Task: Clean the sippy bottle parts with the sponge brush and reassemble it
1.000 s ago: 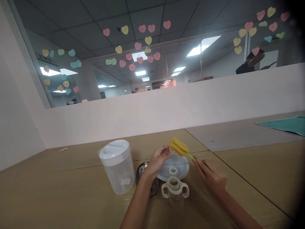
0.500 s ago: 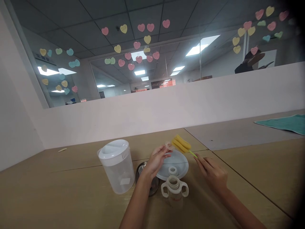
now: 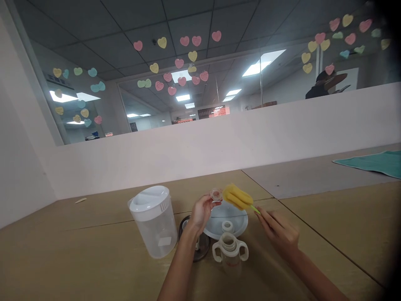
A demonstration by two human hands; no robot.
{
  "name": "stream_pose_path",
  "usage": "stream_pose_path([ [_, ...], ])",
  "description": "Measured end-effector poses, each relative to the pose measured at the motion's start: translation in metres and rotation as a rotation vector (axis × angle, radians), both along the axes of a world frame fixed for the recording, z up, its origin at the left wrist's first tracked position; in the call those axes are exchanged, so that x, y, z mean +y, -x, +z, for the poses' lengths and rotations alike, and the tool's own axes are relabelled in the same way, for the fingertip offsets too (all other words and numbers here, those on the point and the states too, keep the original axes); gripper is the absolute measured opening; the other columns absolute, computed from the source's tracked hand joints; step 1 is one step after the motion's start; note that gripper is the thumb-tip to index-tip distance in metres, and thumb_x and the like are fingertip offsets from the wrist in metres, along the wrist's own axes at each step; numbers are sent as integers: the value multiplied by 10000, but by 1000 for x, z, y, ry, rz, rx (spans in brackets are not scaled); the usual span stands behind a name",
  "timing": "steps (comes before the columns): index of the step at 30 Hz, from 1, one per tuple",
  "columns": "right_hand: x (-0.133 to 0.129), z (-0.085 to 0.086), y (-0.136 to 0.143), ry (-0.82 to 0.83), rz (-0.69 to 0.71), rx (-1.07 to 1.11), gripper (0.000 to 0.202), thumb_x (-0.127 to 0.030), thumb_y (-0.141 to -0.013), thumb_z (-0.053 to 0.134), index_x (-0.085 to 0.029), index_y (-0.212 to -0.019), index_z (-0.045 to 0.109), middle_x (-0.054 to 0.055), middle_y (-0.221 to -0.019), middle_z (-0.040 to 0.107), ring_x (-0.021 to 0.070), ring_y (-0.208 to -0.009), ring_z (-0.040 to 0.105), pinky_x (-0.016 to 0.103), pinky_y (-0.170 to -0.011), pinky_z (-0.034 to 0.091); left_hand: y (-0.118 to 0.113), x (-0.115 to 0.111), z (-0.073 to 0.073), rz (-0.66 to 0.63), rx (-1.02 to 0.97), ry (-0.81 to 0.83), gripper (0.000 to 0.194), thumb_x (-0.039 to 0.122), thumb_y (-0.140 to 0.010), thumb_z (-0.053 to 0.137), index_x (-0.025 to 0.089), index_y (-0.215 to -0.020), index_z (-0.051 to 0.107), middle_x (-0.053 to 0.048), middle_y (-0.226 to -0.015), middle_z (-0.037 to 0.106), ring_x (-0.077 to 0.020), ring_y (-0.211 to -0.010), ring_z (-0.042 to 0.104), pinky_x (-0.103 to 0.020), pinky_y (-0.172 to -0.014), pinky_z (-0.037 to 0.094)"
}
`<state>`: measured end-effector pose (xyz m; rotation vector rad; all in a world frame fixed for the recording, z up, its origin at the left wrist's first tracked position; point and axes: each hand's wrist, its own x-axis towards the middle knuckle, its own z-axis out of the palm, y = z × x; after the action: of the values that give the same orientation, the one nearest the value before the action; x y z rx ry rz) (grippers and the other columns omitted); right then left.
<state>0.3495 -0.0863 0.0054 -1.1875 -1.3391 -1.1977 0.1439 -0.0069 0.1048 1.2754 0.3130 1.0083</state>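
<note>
Between its fingertips my left hand [image 3: 201,213] pinches a clear bottle nipple [image 3: 216,194], held up above a pale bowl [image 3: 213,228]. My right hand [image 3: 278,230] is closed around the green handle of a yellow sponge brush [image 3: 237,196], whose head is right beside the nipple; I cannot tell whether they touch. A white ring collar [image 3: 227,226] rests in the bowl. In front stands an uncapped baby bottle [image 3: 231,255] with two white handles. Partly behind my left forearm is a round metal dish [image 3: 204,246] with small parts, mostly hidden.
A clear plastic jug [image 3: 155,230] with a white lid stands left of the dish. A teal cloth [image 3: 372,162] lies at the far right, and a small pale scrap [image 3: 80,200] at the far left. Behind the table rises a low wall [image 3: 188,154] under a window; a person [image 3: 319,87] shows through it.
My left hand has turned the nipple so that its round face shows, and shifted slightly left. The brush head has tilted and dropped a little, slightly blurred. The camera view has shifted slightly.
</note>
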Motion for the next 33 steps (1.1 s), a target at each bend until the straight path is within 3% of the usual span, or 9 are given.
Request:
stream_pose_path([
  [4,1,-4,2,72,49,-55,218,-218,-813,588,-250,-1012,671,-15,-653,640,41,-572,573,169,-604,398,-1,-2,1,27,-8,-41,255,273,-699,500,121,-806,674,-97,-977,657,-230,-961,558,-320,-814,414],
  [12,2,0,5,-7,78,64,200,-201,-813,583,-224,-987,679,-12,-621,627,49,-552,558,173,-611,404,0,-2,3,47,-5,-36,265,261,-695,476,112,-782,678,-93,-925,667,-227,-930,556,-325,-831,392],
  [16,-1,0,12,50,86,-23,204,-196,-807,596,-218,-992,680,-9,-628,634,44,-545,552,179,-587,378,1,-3,4,71,-21,-65,269,239,-701,482,138,-870,665,-56,-900,650,-181,-848,546,-280,-777,384],
  [23,2,0,12,44,65,53,210,-190,-803,597,-203,-997,677,-10,-629,627,50,-552,549,175,-620,394,3,-3,4,95,-23,-75,291,243,-727,507,178,-1004,564,10,-685,545,-124,-660,476,-243,-668,357],
  [33,2,5,16,-65,157,230,157,-167,-777,627,-175,-922,684,-9,-621,618,41,-534,517,162,-598,399,1,-7,2,280,167,-429,281,302,-820,513,229,-1084,449,55,-676,377,-95,-632,417,-213,-645,349],
])
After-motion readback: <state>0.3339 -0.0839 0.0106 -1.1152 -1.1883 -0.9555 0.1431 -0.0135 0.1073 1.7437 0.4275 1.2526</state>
